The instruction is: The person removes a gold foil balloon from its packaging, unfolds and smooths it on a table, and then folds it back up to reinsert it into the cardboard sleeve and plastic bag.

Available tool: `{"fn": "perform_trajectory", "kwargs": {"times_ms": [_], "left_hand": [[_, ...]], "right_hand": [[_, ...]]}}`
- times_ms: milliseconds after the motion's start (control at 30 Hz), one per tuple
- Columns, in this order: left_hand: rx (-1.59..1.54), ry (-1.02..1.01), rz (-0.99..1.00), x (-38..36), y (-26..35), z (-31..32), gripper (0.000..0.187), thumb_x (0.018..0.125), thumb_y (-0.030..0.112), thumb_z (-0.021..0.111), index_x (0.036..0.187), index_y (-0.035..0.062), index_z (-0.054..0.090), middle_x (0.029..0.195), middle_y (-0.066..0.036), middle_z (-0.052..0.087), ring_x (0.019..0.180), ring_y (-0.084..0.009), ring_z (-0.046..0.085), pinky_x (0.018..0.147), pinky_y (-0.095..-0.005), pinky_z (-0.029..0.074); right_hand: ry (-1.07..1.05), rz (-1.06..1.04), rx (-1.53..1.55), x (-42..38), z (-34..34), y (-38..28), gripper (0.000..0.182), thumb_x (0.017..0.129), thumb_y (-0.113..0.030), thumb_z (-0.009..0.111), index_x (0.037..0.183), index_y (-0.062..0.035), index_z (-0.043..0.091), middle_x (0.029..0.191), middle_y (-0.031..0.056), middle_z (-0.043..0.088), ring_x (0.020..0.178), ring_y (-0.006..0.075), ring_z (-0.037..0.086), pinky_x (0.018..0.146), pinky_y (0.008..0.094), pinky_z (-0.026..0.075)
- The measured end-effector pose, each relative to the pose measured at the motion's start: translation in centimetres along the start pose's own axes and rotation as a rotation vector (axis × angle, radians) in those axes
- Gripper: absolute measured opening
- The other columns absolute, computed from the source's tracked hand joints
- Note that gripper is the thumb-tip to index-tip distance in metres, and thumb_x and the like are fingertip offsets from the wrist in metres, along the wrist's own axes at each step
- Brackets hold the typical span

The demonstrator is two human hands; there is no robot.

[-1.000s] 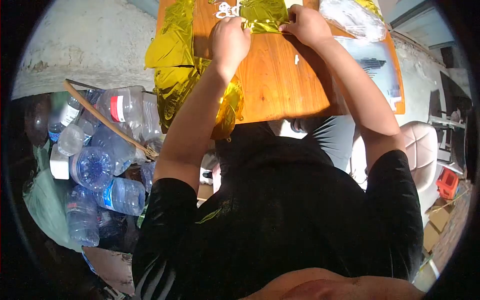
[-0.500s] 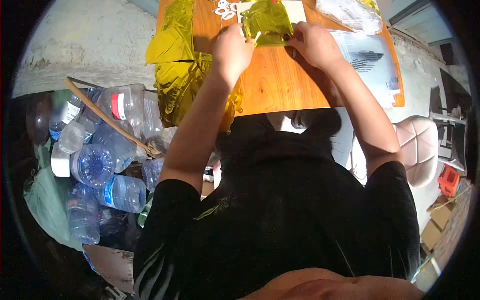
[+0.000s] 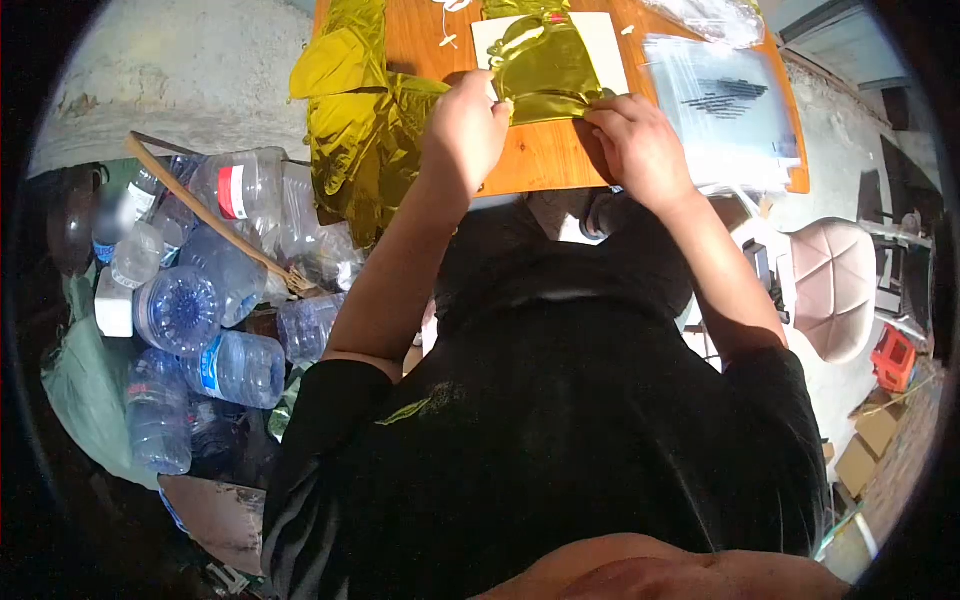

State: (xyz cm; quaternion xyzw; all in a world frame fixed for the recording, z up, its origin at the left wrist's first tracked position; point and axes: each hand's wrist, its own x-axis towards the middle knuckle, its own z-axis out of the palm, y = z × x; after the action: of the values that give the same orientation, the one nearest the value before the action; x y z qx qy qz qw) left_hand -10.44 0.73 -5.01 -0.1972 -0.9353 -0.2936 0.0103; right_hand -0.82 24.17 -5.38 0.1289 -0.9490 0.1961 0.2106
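Note:
A shiny gold foil sheet [image 3: 545, 65] lies over a cream-coloured card [image 3: 608, 55] on the wooden table [image 3: 545, 160]. My left hand [image 3: 466, 130] pinches the foil's near left corner. At the near right corner, the fingers of my right hand [image 3: 640, 145] are closed on the same foil. The foil's near edge looks folded and runs between both hands. A small pink-red mark shows near its far edge. More crumpled gold foil [image 3: 365, 130] covers the table's left side and hangs over its edge.
Clear plastic sleeves [image 3: 720, 110] lie at the table's right, with a clear bag [image 3: 715, 18] behind them. White string [image 3: 450, 8] is at the far edge. Plastic bottles [image 3: 180, 310] and a wooden stick [image 3: 205, 210] are at the left. A pale seat [image 3: 832, 290] stands at the right.
The foil and both hands have come nearer to me. More of the card now shows, and the foil looks flatter and smoother. The view has shifted slightly.

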Motion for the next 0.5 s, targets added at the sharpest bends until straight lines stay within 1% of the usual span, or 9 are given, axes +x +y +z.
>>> {"fn": "perform_trajectory", "kwargs": {"times_ms": [33,100,133,200,233,267,333,400,500], "left_hand": [[0.001,-0.001,0.001,-0.1,-0.1,0.1,0.036,0.09,0.015,0.074,0.123,0.0021,0.065,0.104,-0.019,0.075,0.094,-0.0327,0.073,0.082,-0.0407,0.057],[0.091,0.178,0.154,-0.2,-0.5,0.3,0.036,0.093,0.016,0.071,0.125,0.0021,0.066,0.121,-0.023,0.07,0.109,-0.0355,0.069,0.093,-0.0427,0.055],[0.089,0.177,0.156,-0.3,0.0,0.3,0.036,0.093,0.016,0.071,0.125,0.0021,0.066,0.121,-0.023,0.07,0.109,-0.0355,0.069,0.093,-0.0427,0.055],[0.133,0.277,0.345,-1.0,1.4,0.6,0.039,0.096,0.019,0.065,0.13,-0.0005,0.063,0.14,-0.026,0.058,0.131,-0.0414,0.056,0.11,-0.0509,0.045],[0.172,0.236,0.429,-1.5,1.9,1.4,0.051,0.1,0.025,0.061,0.14,-0.0061,0.055,0.149,-0.028,0.052,0.143,-0.0419,0.046,0.123,-0.0502,0.032],[0.297,0.131,0.436,-2.1,2.9,2.0,0.062,0.103,0.033,0.056,0.148,-0.0091,0.045,0.159,-0.029,0.039,0.151,-0.0406,0.035,0.128,-0.0506,0.022],[0.266,0.037,0.431,-3.4,3.6,3.0,0.07,0.104,0.038,0.052,0.153,-0.0089,0.037,0.164,-0.029,0.03,0.155,-0.0399,0.026,0.129,-0.0509,0.015],[0.268,-0.008,0.391,-3.5,3.0,4.2,0.07,0.104,0.038,0.052,0.154,-0.0091,0.037,0.164,-0.03,0.03,0.156,-0.0399,0.025,0.129,-0.0507,0.014],[0.281,-0.06,0.359,-3.3,3.0,4.5,0.071,0.103,0.039,0.053,0.154,-0.0095,0.038,0.164,-0.03,0.03,0.156,-0.0401,0.024,0.129,-0.0505,0.013]], "right_hand": [[-0.02,-0.006,-0.011,-0.1,0.1,-0.1,0.022,0.083,-0.005,0.075,0.105,-0.003,0.073,0.108,0.0122,0.071,0.101,0.0349,0.065,0.09,0.0419,0.053],[-0.04,-0.011,-0.026,-0.1,0.1,-0.1,0.018,0.085,-0.007,0.074,0.103,-0.0025,0.074,0.109,0.012,0.072,0.1,0.0344,0.065,0.09,0.0418,0.053],[-0.05,-0.013,-0.028,-0.1,0.1,-0.1,0.016,0.087,-0.008,0.073,0.103,-0.0025,0.074,0.109,0.0119,0.072,0.1,0.0338,0.065,0.09,0.0416,0.053],[-0.061,-0.012,-0.032,-0.1,0.0,-0.1,0.015,0.089,-0.009,0.072,0.102,-0.0024,0.074,0.109,0.0117,0.072,0.101,0.0332,0.066,0.09,0.0414,0.053],[-0.056,-0.012,-0.035,-0.2,0.0,-0.2,0.015,0.089,-0.009,0.072,0.103,-0.0024,0.074,0.11,0.0115,0.072,0.101,0.0331,0.066,0.09,0.0413,0.053],[-0.049,-0.015,-0.038,-0.1,-0.1,-0.3,0.016,0.089,-0.009,0.071,0.103,-0.0024,0.074,0.11,0.0113,0.072,0.101,0.033,0.066,0.09,0.0412,0.053],[-0.049,-0.008,-0.033,-0.2,0.0,-0.4,0.015,0.089,-0.008,0.071,0.103,-0.0023,0.074,0.11,0.0112,0.072,0.101,0.0328,0.066,0.091,0.0415,0.053],[-0.049,0.002,-0.03,-0.1,-0.1,-0.5,0.015,0.089,-0.008,0.07,0.102,-0.0022,0.074,0.109,0.0111,0.072,0.101,0.0325,0.066,0.091,0.0417,0.053],[0.067,-0.03,-0.051,1.1,-0.5,-0.7,0.016,0.089,-0.007,0.069,0.104,-0.003,0.074,0.108,0.0118,0.071,0.101,0.0344,0.065,0.089,0.0434,0.054]]}}
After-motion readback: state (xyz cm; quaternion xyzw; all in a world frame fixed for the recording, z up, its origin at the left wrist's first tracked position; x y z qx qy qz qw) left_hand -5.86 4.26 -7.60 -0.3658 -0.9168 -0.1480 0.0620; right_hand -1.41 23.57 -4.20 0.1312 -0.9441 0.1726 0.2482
